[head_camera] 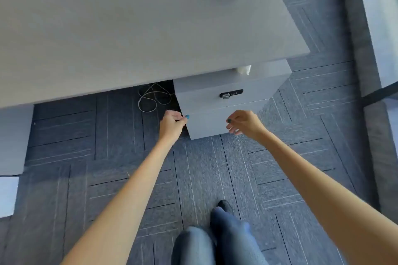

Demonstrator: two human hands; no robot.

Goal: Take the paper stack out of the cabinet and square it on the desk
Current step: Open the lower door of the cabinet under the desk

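Two curled hands [173,120] [242,122] at cabinet [215,97] front

cabinet [226,101] under desk [129,28] corner, cable [150,99] on floor left of it

Both arms outstretched, left grip [173,120] curled, right grip [242,122] loosely curled

both hands [173,121] [243,121] reach the closed cabinet [226,101] under the desk [129,28].
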